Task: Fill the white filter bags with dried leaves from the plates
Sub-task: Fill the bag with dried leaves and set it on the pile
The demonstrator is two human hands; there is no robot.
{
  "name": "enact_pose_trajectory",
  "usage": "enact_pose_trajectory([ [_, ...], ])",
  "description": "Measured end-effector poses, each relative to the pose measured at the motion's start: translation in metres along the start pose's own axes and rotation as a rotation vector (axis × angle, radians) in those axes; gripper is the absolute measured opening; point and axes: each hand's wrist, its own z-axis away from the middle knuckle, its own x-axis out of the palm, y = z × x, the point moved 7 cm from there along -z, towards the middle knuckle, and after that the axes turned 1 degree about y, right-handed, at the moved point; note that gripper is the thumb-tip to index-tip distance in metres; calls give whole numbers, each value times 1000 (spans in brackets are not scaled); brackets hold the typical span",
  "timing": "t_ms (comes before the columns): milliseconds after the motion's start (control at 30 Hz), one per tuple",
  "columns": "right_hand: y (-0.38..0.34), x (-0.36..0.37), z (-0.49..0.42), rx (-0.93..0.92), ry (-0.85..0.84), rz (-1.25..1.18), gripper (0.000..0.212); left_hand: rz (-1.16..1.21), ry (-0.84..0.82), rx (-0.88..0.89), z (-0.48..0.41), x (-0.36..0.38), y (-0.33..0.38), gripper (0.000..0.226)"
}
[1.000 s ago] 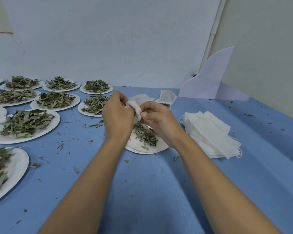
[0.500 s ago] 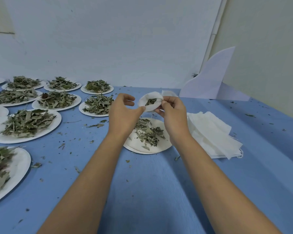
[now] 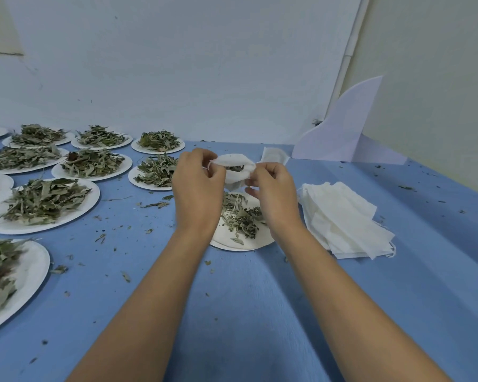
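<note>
One filter bag point(image 3: 232, 161), pinched between left hand point(image 3: 198, 188) and right hand point(image 3: 273, 194) above the plate point(image 3: 240, 245), holds leaves point(image 3: 235, 168); the stack point(image 3: 342, 219) waits.

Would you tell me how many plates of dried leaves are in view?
11 paper plates: four along the back, three in the second row, two further forward at left, one at the near left edge, one at centre. Others may lie off-frame left.

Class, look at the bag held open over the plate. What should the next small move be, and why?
Probably the right hand lets go and pinches more leaves from the plate below, while the left hand holds the filter bag open: only a few leaves show inside its mouth.
</note>
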Motion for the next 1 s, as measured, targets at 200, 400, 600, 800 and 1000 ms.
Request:
enact_pose_trajectory([
  [200, -11, 0, 2, -93, -26, 47, 19, 101, -25, 126, 5, 3, 16, 8],
  [400, -18, 0, 4, -201, 4, 97, 20, 114, -5, 160, 3, 0, 9, 8],
  [600, -11, 6, 2, -161, -106, 60, 27, 134, 68, 89, -2, -9, 3, 4],
  [800, 22, 0, -1, -128, -388, 637, 86, 387, 327, -211, -13, -35, -20, 5],
  [1000, 59, 17, 5, -67, -652, 992, 108, 416, 343, -256, -14, -35, -27, 5],
])
